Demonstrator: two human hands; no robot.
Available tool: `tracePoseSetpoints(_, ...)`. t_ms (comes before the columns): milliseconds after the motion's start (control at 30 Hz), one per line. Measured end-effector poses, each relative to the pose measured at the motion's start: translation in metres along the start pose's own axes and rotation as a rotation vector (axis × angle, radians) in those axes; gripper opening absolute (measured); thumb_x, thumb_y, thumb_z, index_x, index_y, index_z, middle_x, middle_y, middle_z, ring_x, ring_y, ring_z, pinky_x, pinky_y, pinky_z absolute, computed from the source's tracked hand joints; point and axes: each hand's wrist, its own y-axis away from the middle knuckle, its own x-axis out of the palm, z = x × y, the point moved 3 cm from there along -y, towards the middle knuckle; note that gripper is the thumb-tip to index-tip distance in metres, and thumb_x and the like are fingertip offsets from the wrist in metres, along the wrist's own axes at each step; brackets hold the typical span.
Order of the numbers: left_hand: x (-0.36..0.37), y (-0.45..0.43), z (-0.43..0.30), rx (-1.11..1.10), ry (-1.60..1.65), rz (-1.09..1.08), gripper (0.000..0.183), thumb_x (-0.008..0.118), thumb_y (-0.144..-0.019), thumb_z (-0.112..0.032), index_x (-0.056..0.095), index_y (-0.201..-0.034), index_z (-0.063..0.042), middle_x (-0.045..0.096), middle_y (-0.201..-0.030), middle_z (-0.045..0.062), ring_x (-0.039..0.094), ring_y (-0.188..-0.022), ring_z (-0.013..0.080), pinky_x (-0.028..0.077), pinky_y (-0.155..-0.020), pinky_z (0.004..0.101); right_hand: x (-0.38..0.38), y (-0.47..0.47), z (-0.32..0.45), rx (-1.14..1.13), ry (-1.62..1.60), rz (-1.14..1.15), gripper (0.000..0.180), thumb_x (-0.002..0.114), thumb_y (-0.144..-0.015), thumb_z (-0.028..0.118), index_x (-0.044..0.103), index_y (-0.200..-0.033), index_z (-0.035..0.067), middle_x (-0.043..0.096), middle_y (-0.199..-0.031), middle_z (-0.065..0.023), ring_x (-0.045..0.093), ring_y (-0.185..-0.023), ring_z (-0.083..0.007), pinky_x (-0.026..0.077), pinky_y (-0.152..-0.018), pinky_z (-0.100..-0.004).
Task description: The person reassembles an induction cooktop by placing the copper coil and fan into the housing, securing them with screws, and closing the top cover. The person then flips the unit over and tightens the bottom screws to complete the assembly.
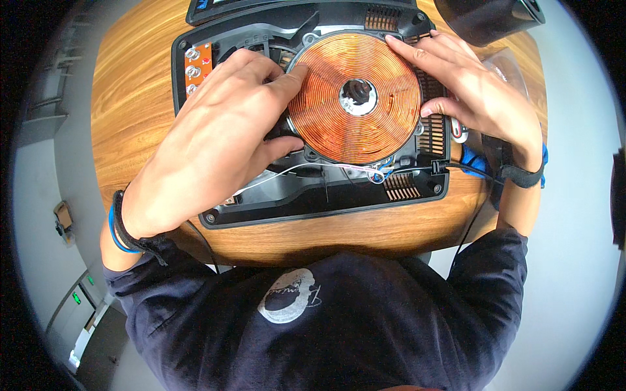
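Note:
A round copper induction coil lies over the black plastic base of an induction cooker. My left hand holds the coil's left edge, its forefinger on the windings and its thumb at the lower left rim. On the right side, my right hand touches the coil's rim with fingers at the top and thumb lower down. A dark sensor piece sits in the coil's centre hole. White thin wires run below the coil. An orange circuit board is partly hidden behind my left hand.
A black power cord leaves the base at the right. Beyond it lie a red and white object and blue material. A dark cylindrical container stands at the upper right of the wooden table. Another black panel lies behind the base.

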Motion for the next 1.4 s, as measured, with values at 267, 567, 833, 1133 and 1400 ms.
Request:
tracePoseSetpoints(267,0.0,0.0,0.004,0.0,-0.017,0.002,0.088,0.098,-0.082,-0.017,0.065,-0.161,0.003,0.073,-0.137,0.022,0.065,-0.132,0.0417,0.052,-0.117,0.0484,0.005,0.001,0.0,0.009,-0.012,-0.01,0.107,0.089,-0.083,0.024,0.046,-0.179,0.008,0.064,-0.137,-0.0168,0.06,-0.128,-0.0395,0.05,-0.115,-0.0526)
tracePoseSetpoints(567,-0.001,-0.006,0.003,-0.023,-0.066,0.056,0.085,0.096,-0.085,-0.018,0.064,-0.161,0.003,0.072,-0.137,0.021,0.064,-0.132,0.0411,0.052,-0.118,0.0488,0.007,0.0,-0.006,0.011,-0.034,-0.005,0.106,0.089,-0.084,0.025,0.045,-0.179,0.008,0.064,-0.138,-0.0177,0.061,-0.127,-0.0408,0.049,-0.115,-0.0538)
tracePoseSetpoints(833,-0.002,-0.006,0.0,-0.002,-0.128,0.031,0.08,0.096,-0.086,-0.02,0.066,-0.157,0.004,0.07,-0.132,0.02,0.064,-0.13,0.041,0.053,-0.116,0.0492,0.005,-0.004,-0.008,0.041,-0.105,0.044,0.108,0.089,-0.085,0.023,0.042,-0.181,0.009,0.063,-0.138,-0.0187,0.06,-0.127,-0.0419,0.048,-0.116,-0.0534)
tracePoseSetpoints(1133,-0.002,-0.002,-0.003,-0.029,-0.09,0.048,0.079,0.095,-0.086,-0.019,0.066,-0.156,0.003,0.067,-0.142,0.022,0.06,-0.14,0.0448,0.05,-0.121,0.0526,0.002,-0.006,-0.005,0.098,-0.072,0.128,0.108,0.089,-0.085,0.026,0.042,-0.181,0.011,0.065,-0.147,-0.0229,0.062,-0.142,-0.0453,0.037,-0.14,-0.058)
tracePoseSetpoints(1400,0.003,-0.007,-0.005,0.065,-0.217,0.049,0.087,0.095,-0.085,-0.022,0.061,-0.158,0.01,0.055,-0.171,0.025,0.054,-0.157,0.0439,0.041,-0.138,0.0517,-0.003,-0.011,-0.001,0.085,0.015,0.148,0.105,0.088,-0.086,0.027,0.045,-0.179,0.009,0.065,-0.146,-0.0228,0.062,-0.143,-0.0447,0.037,-0.14,-0.0585)
